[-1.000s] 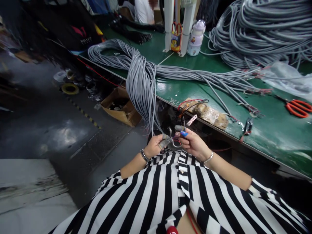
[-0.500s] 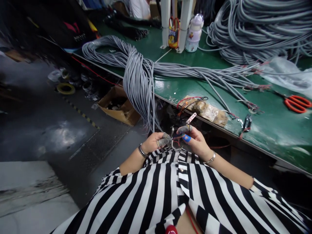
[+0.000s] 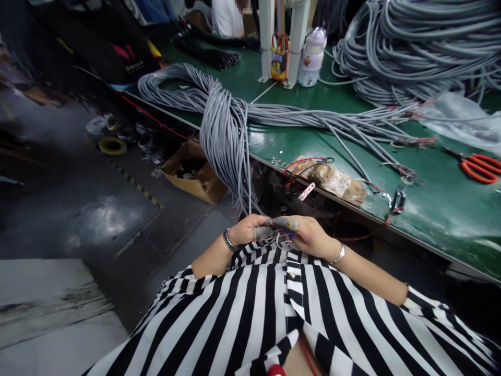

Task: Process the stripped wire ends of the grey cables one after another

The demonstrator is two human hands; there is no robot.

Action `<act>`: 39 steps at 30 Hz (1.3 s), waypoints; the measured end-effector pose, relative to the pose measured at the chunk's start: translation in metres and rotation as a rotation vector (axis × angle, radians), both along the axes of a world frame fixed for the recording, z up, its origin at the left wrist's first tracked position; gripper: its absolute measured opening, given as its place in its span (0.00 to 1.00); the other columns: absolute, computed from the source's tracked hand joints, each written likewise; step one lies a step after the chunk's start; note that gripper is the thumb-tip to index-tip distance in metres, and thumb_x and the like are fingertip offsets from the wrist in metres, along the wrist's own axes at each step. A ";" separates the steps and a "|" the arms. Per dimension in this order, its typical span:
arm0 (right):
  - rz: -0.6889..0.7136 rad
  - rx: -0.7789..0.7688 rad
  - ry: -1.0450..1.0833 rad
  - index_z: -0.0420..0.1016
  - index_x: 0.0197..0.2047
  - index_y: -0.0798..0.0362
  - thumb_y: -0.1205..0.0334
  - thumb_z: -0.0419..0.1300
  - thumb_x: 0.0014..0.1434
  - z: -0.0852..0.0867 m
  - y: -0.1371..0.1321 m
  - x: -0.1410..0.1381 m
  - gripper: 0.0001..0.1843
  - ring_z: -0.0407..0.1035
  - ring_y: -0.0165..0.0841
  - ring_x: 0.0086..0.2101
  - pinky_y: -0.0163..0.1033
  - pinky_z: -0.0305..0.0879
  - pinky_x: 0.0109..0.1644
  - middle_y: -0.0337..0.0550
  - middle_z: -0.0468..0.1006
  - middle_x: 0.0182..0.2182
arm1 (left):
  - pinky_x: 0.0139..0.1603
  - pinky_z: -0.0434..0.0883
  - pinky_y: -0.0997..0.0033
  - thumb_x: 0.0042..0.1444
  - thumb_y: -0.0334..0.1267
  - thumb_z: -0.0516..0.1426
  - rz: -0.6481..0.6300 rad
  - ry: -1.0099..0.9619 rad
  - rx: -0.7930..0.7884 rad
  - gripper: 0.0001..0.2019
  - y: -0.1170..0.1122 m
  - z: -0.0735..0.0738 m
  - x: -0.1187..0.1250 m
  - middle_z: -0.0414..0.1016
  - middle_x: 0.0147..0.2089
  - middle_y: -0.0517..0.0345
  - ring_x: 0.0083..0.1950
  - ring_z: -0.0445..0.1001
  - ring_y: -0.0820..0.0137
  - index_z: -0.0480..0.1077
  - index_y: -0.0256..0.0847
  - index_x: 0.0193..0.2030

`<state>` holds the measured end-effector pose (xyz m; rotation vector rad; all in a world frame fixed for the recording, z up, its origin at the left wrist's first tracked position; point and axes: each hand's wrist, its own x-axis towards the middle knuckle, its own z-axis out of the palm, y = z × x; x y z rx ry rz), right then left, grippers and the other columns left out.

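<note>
While the green worktop (image 3: 438,219) carries most things here, the bulkiest load on it is a heaped coil of grey cable (image 3: 415,47), behind and to the right of the draped bundle (image 3: 223,130). That bundle, next in size, hangs its loops over the near edge; a tug from below could, I judge, drag more of it off, since the hanging part already weighs on the rest. Just left of the bundle's hanging loops, a cardboard box (image 3: 195,183) sits open with contents too dark to name, and loose cable ends might snag on its flaps if they swung that way. Far right of the bundle, a crumpled plastic bag (image 3: 457,120) lies near stripped ends; what it holds is unclear. Beyond the bundle and to its right stands a bottle (image 3: 312,57), upright, contents hidden, with a printed pouch (image 3: 279,65) beside it from which orange loops, seemingly scissor handles, rise. Below and right of the bundle's hanging loops, the left hand (image 3: 247,230) and right hand (image 3: 313,237) meet, their covered fingers pinched narrow on thin wires (image 3: 278,241), partly hidden. Those strands could slip or break, I think, if the hands pulled unevenly.
</note>
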<state>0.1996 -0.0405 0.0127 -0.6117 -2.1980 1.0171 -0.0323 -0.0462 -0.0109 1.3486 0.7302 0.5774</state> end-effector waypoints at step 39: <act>-0.664 -0.812 0.705 0.70 0.27 0.53 0.38 0.68 0.46 -0.050 0.049 0.001 0.26 0.57 0.25 0.21 0.31 0.53 0.22 0.38 0.70 0.21 | 0.21 0.63 0.82 0.62 0.52 0.55 0.326 0.075 0.330 0.20 0.039 0.000 0.057 0.72 0.27 0.59 0.20 0.64 0.82 0.72 0.34 0.40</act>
